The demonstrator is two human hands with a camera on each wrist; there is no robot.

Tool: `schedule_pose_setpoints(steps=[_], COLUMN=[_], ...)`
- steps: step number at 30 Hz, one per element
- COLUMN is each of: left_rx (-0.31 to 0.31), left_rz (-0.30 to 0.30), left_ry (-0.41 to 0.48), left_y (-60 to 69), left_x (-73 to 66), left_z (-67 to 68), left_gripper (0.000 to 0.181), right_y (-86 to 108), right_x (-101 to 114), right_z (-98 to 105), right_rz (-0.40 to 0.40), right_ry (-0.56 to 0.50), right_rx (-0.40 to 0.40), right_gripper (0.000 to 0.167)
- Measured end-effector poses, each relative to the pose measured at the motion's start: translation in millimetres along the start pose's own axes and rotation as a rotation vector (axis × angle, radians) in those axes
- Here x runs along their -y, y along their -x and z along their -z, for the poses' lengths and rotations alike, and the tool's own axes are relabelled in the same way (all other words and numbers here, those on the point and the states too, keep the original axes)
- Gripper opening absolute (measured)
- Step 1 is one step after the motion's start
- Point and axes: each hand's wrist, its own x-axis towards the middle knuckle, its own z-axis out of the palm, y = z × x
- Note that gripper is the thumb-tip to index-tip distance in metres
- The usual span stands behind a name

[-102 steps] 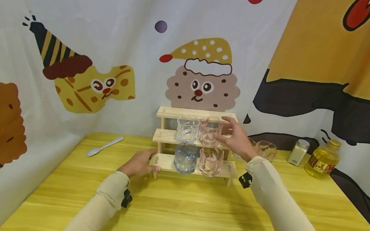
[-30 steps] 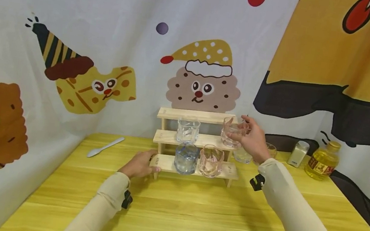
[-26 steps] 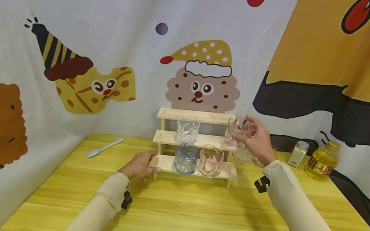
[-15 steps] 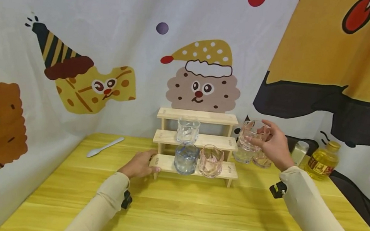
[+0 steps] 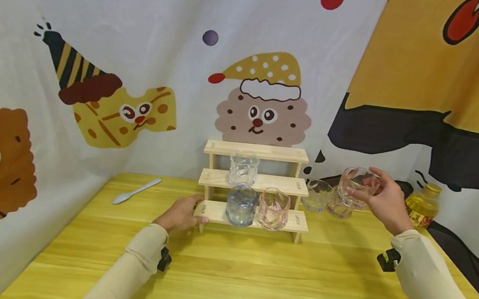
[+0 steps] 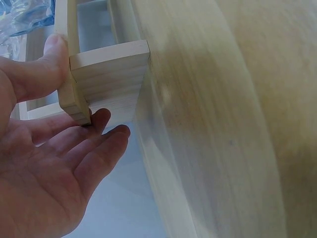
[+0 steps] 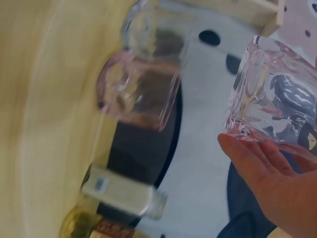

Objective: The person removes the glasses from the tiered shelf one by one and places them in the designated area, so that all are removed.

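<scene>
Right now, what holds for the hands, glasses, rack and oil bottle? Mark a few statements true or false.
The right hand holds a pink glass. True.
The left hand holds a glass. False: it grips the wooden rack.
The blue glass stands on the lowest shelf. True.
The rack's clear glass stands on the top shelf. False: it is on the middle shelf.
The oil bottle stands right of the rack. True.

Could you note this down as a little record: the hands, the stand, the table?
Left hand: grips wooden stand, left end of lowest shelf
Right hand: holds raised pink glass
Middle shelf: clear glass
Lowest shelf: blue glass on the left, second pink glass on the right
Table, right of stand: pale glass, third pink glass, jar, yellow bottle
Table, left of stand: spoon
</scene>
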Motion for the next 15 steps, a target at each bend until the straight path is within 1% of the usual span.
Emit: schedule_pose_setpoints(steps=[4, 9, 12, 15], left_rx=[0.007, 0.011, 0.014, 0.016], left_rz=[0.007, 0.009, 0.013, 0.014], left_ry=[0.003, 0.006, 0.004, 0.003], left_y=[-0.6, 0.0, 1.1, 2.0], left_x=[-0.7, -2.2, -2.7, -3.1], left_z=[-0.4, -0.4, 0.3, 0.7], left_gripper=[0.067, 0.066, 0.067, 0.067], right_y=[2.7, 5.6, 6.4, 6.9], right_x=[-16.6, -35.2, -44.8, -53.4], right_z=[9.3, 18.8, 21.4, 21.0], right_rz=[-0.009, -0.047, -0.069, -0.089], right_ry=[0.005, 0.006, 0.007, 0.012], right_rx=[-0.023, -0.005, 0.006, -0.002], right_gripper=[0.096, 0.098, 0.099, 0.098])
